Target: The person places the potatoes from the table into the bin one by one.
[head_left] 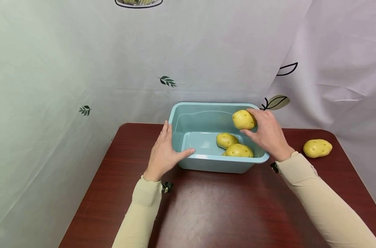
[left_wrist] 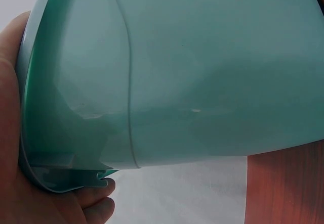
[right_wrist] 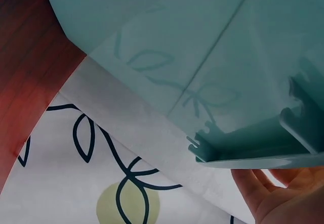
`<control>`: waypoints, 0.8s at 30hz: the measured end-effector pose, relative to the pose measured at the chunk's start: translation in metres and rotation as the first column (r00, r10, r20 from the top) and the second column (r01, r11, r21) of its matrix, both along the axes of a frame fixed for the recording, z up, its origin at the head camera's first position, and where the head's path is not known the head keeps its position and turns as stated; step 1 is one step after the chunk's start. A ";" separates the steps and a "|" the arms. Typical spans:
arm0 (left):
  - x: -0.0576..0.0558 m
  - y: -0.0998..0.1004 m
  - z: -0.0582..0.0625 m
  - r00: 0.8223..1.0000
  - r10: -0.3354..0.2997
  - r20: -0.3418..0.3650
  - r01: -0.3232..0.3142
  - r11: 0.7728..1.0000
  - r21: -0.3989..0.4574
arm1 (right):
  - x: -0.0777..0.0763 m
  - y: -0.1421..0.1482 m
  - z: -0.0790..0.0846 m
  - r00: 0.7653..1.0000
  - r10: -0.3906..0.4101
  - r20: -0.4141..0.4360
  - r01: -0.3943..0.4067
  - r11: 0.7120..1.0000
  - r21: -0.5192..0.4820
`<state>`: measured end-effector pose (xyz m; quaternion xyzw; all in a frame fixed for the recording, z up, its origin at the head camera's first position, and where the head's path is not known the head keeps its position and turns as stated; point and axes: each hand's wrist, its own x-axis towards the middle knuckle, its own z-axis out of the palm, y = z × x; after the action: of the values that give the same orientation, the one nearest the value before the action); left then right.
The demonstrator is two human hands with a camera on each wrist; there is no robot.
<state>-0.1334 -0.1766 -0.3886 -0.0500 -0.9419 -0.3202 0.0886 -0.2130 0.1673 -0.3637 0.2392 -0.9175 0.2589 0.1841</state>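
Observation:
My right hand [head_left: 267,131] holds a yellow potato [head_left: 244,119] between thumb and fingers, over the right end of a light blue plastic bin [head_left: 212,162]. Two more potatoes show inside, one potato [head_left: 226,140] behind another potato [head_left: 239,150] that the front rim partly hides. At the bin's front left corner, my left hand [head_left: 163,151] grips the rim, thumb across the front edge and fingers along the left side. In the left wrist view, fingertips [left_wrist: 99,211] show beside the rim. The right wrist view has the right hand [right_wrist: 288,196] beyond the rim; the held potato is hidden there.
Another potato [head_left: 317,148] lies on the dark red wooden table [head_left: 218,206], right of the bin. A pale cloth [head_left: 206,51] with leaf prints hangs right behind the table and along its sides.

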 end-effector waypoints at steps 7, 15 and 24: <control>0.000 0.001 0.000 1.000 -0.002 -0.002 0.002 1.000 -0.002 | -0.001 -0.001 -0.001 0.999 -0.018 0.034 0.017 0.999 0.029; 0.000 0.001 0.000 1.000 -0.001 -0.004 0.001 1.000 -0.010 | 0.002 0.002 0.001 0.999 -0.045 0.007 0.045 0.998 0.042; 0.001 0.002 0.001 1.000 0.006 0.007 -0.005 1.000 -0.015 | 0.005 0.011 0.001 0.998 -0.049 -0.030 0.049 0.999 0.007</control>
<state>-0.1325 -0.1750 -0.3876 -0.0470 -0.9447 -0.3129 0.0858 -0.2078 0.1780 -0.3625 0.2213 -0.9212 0.2473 0.2029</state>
